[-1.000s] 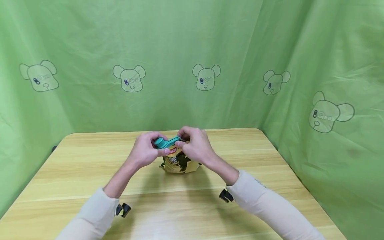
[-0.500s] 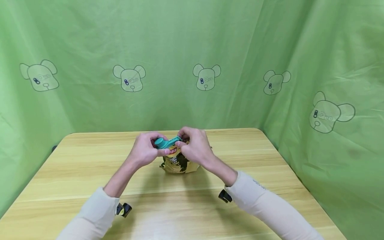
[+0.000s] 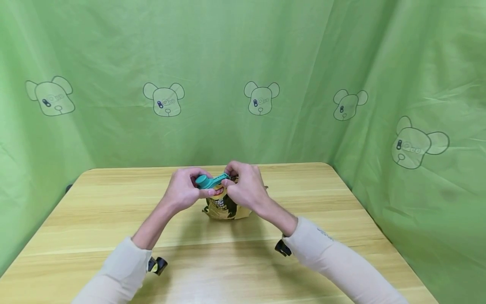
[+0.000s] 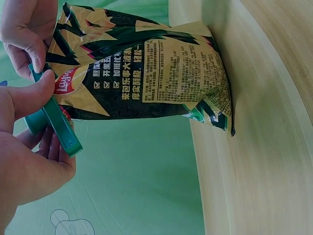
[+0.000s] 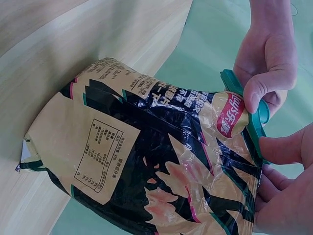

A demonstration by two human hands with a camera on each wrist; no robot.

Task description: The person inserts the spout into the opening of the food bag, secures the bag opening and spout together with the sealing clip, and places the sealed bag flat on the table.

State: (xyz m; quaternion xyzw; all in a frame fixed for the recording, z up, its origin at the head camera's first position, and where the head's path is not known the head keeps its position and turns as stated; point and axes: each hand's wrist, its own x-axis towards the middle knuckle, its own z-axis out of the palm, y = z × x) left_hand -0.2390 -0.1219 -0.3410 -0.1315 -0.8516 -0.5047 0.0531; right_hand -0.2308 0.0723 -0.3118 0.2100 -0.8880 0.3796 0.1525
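Note:
A chip bag (image 3: 222,210) in tan and black, with a red and yellow logo, stands upright on the table. Across its top lies a teal bag clip (image 4: 62,129) with a round cap at one end. My left hand (image 3: 183,190) pinches the clip by the cap end, its thumb on the near side in the left wrist view. At the clip's other end, my right hand (image 3: 247,184) pinches the clip and the bag's top edge between thumb and fingers. In the right wrist view the bag's printed back (image 5: 146,142) shows; part of its top is hidden behind my right fingers.
The wooden table (image 3: 95,211) reaches to a green curtain (image 3: 212,126) printed with bear heads, at the back and both sides. Black wrist mounts (image 3: 157,266) hang below both sleeves.
My right wrist and forearm have shifted slightly left, with the fingers still at the clip's end. The left hand, clip and bag stay nearly where they were.

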